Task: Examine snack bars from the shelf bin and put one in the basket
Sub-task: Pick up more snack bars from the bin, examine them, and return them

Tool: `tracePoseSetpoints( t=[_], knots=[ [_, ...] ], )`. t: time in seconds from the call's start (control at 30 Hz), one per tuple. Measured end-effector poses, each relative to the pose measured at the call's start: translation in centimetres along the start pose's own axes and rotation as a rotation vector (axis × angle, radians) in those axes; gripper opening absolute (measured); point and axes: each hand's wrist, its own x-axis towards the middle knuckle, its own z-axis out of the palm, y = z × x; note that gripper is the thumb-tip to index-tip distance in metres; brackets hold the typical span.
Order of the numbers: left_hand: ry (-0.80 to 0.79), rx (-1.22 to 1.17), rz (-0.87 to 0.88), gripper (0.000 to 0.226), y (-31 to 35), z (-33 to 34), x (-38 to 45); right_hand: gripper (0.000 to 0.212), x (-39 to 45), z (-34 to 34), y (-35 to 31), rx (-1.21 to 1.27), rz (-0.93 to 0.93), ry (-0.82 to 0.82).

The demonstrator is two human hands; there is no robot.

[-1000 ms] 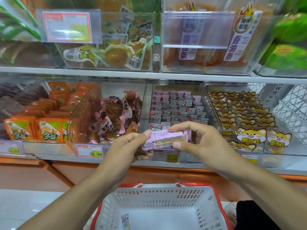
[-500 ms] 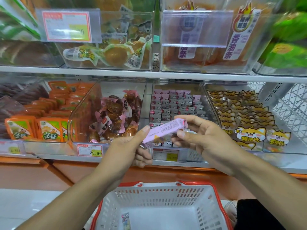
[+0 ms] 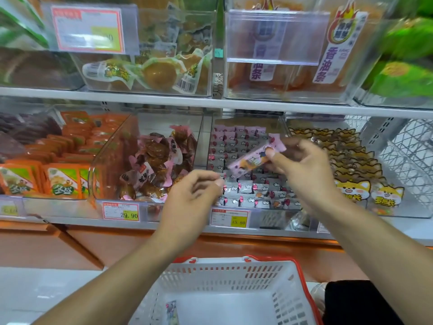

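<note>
While right hand (image 3: 302,174) pinches the pink snack bar (image 3: 255,159): bar is tilted, above the shelf bin (image 3: 248,170)
left hand (image 3: 194,198): holds nothing, fingers loosely curled, just below-left of the bar, apart from it
basket (image 3: 234,275): white, red rim, below both hands; one small packet (image 3: 172,310) lies inside

A glossy pink film-wrapped snack bar (image 3: 255,159) is pictured before a clear glossy plastic shelf bin (image 3: 248,208), above a white perforated plastic basket (image 3: 232,275) with a red rim, at lower centre.
</note>
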Motion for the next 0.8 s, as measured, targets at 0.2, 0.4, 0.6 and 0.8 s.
tracePoseSetpoints(
  t=[0.2,0.4,0.6,0.8],
  knots=[
    [-0.223,0.747,0.353,0.041,-1.2,1.9,0.0,0.005,6.4,-1.2,0.9,-0.562,-0.279,0.206],
    [-0.282,0.897,0.37,0.055,-2.1,3.0,0.5,0.014,11.9,-1.8,2.5,-0.859,-0.303,0.129],
    [-0.298,0.928,0.353,0.062,-2.8,3.7,0.7,0.029,14.8,-1.2,3.1,-1.14,-0.221,-0.092],
    [-0.303,0.931,0.36,0.065,-3.0,3.7,0.8,0.045,14.7,-0.1,3.5,-1.556,-0.221,-0.199]
  ],
)
